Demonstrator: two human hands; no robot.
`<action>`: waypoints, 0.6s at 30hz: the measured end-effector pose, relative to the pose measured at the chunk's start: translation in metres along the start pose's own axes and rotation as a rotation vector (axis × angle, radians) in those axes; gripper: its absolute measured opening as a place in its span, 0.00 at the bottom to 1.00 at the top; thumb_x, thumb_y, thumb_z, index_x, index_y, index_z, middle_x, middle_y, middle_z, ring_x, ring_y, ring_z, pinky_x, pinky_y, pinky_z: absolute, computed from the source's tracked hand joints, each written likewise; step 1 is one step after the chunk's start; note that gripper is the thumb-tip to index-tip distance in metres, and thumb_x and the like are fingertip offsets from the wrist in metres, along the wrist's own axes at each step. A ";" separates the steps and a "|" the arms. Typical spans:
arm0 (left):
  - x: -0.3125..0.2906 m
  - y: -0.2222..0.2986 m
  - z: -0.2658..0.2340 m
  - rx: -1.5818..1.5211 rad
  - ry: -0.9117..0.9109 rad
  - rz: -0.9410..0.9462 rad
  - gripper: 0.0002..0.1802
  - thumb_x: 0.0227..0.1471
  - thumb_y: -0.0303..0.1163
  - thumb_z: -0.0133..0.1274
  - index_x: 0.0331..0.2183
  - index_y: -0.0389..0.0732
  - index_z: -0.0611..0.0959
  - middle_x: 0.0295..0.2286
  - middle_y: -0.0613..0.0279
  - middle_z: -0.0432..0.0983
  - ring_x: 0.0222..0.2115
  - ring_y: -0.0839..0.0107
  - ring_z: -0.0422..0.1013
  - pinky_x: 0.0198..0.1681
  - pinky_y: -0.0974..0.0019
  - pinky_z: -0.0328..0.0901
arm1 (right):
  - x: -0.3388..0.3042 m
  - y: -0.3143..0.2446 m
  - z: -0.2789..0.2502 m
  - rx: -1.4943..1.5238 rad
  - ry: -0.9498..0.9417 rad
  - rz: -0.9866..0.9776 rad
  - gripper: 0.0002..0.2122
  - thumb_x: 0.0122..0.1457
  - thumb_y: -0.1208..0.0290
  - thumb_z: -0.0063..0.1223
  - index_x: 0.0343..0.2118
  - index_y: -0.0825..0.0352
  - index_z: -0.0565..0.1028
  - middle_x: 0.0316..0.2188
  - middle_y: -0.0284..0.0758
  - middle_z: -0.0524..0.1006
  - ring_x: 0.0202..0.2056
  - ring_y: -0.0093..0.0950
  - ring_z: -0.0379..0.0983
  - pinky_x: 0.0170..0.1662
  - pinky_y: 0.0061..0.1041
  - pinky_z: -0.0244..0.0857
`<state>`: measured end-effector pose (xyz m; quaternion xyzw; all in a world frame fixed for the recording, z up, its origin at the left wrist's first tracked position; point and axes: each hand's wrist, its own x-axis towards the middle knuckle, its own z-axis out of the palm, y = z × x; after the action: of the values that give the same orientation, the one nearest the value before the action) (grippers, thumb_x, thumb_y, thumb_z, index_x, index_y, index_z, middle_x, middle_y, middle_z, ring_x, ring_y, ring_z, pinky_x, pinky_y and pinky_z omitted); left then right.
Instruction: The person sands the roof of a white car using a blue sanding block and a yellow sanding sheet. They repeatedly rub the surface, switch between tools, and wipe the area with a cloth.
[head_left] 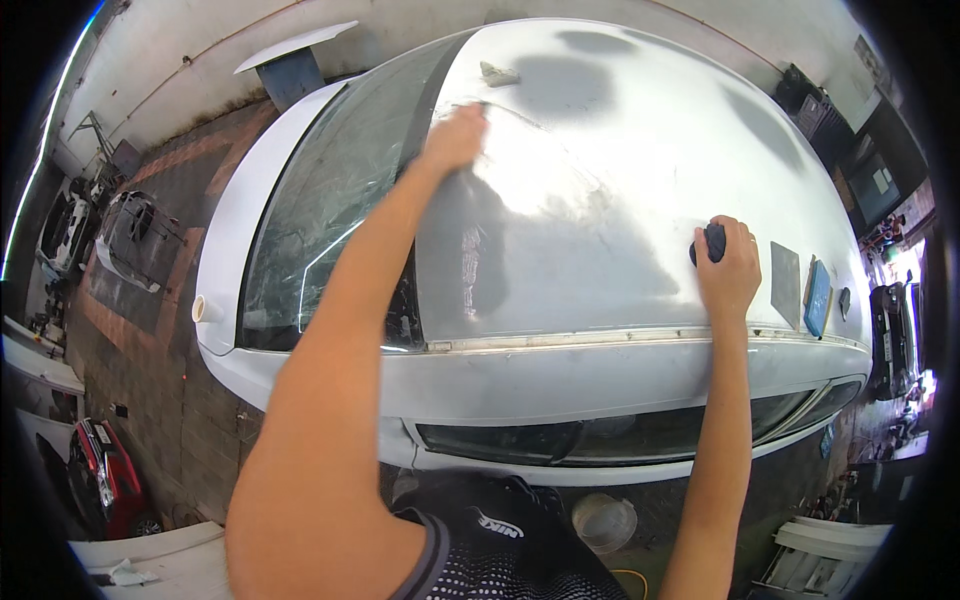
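Observation:
The white car roof (560, 270), marked with dull grey patches, spreads in front of me. My left hand (458, 138) is at the roof's left edge by the glass (335, 200), its fingers bent and smeared by motion. A dark edge shows at its fingertips, too blurred to name. On the near right of the roof, my right hand (735, 268) is closed around a black rounded pad (714, 243). Beyond my left hand lies a crumpled grey piece (498, 74). Right of my right hand are a grey sheet (785, 283), a blue block (818, 298) and a small dark piece (845, 302).
A light-coloured cup (203, 310) sits on the car's left end. Below the near side windows (620, 440) stands a bucket (603, 522), close to my body. A red car (110, 475) is at lower left, and a bare car frame (140, 240) lies farther left.

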<state>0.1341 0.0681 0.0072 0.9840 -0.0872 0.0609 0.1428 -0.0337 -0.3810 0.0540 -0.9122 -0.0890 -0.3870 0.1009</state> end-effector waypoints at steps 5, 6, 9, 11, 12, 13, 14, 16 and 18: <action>-0.033 0.056 0.019 0.055 -0.020 0.207 0.32 0.75 0.44 0.36 0.71 0.38 0.61 0.73 0.51 0.52 0.74 0.56 0.48 0.75 0.47 0.46 | -0.005 0.000 0.001 -0.027 -0.021 0.014 0.10 0.59 0.66 0.67 0.41 0.60 0.78 0.38 0.33 0.79 0.42 0.38 0.77 0.43 0.39 0.72; -0.064 0.083 0.029 -0.027 0.040 0.341 0.33 0.75 0.45 0.36 0.71 0.38 0.61 0.73 0.51 0.53 0.74 0.55 0.49 0.74 0.46 0.47 | -0.011 0.010 -0.007 -0.060 -0.019 0.039 0.10 0.59 0.66 0.67 0.41 0.60 0.78 0.38 0.33 0.79 0.42 0.38 0.77 0.43 0.39 0.72; -0.053 0.052 0.037 -0.071 0.094 0.363 0.32 0.74 0.45 0.37 0.69 0.37 0.64 0.71 0.50 0.57 0.71 0.54 0.55 0.73 0.47 0.50 | -0.003 0.006 -0.006 -0.055 -0.024 0.037 0.10 0.59 0.67 0.67 0.41 0.61 0.78 0.38 0.34 0.79 0.41 0.39 0.76 0.43 0.39 0.72; 0.004 0.005 0.022 -0.093 0.021 0.115 0.32 0.74 0.46 0.38 0.68 0.36 0.65 0.71 0.50 0.56 0.71 0.55 0.56 0.73 0.46 0.50 | 0.001 -0.002 -0.006 -0.036 -0.017 0.006 0.10 0.59 0.67 0.66 0.41 0.62 0.78 0.38 0.34 0.79 0.41 0.39 0.76 0.43 0.39 0.72; 0.023 -0.024 0.009 -0.098 0.077 -0.016 0.32 0.73 0.47 0.38 0.67 0.35 0.66 0.71 0.49 0.56 0.71 0.53 0.56 0.73 0.46 0.51 | 0.001 -0.007 -0.005 -0.009 -0.016 -0.017 0.10 0.59 0.67 0.66 0.41 0.62 0.78 0.38 0.34 0.79 0.41 0.39 0.76 0.43 0.39 0.72; 0.038 -0.031 -0.005 -0.110 0.133 -0.126 0.32 0.73 0.47 0.38 0.66 0.34 0.67 0.71 0.47 0.56 0.71 0.52 0.57 0.73 0.46 0.52 | 0.005 -0.006 -0.002 0.000 -0.008 -0.030 0.10 0.59 0.67 0.66 0.41 0.62 0.79 0.38 0.34 0.79 0.41 0.39 0.76 0.43 0.39 0.72; 0.042 -0.030 -0.003 -0.078 0.108 -0.120 0.33 0.73 0.48 0.38 0.67 0.34 0.66 0.71 0.47 0.55 0.71 0.52 0.56 0.73 0.44 0.51 | 0.009 -0.006 0.001 0.013 0.001 -0.045 0.10 0.59 0.67 0.66 0.41 0.62 0.79 0.38 0.34 0.79 0.41 0.39 0.76 0.43 0.39 0.72; 0.040 -0.018 0.006 -0.012 0.046 -0.105 0.35 0.73 0.50 0.39 0.68 0.35 0.65 0.72 0.47 0.55 0.71 0.51 0.54 0.73 0.42 0.49 | 0.010 -0.009 0.003 0.016 -0.011 -0.045 0.10 0.59 0.67 0.66 0.41 0.62 0.79 0.38 0.34 0.79 0.41 0.39 0.76 0.42 0.39 0.72; -0.005 0.021 0.038 -0.069 0.108 0.200 0.36 0.73 0.51 0.39 0.70 0.37 0.64 0.72 0.48 0.55 0.72 0.50 0.53 0.73 0.41 0.47 | -0.002 0.001 -0.002 -0.038 -0.014 0.022 0.10 0.59 0.67 0.67 0.41 0.62 0.79 0.38 0.34 0.79 0.41 0.39 0.76 0.42 0.39 0.72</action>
<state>0.1291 0.0382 -0.0241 0.9602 -0.1793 0.1246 0.1745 -0.0364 -0.3823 0.0542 -0.9175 -0.0724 -0.3813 0.0869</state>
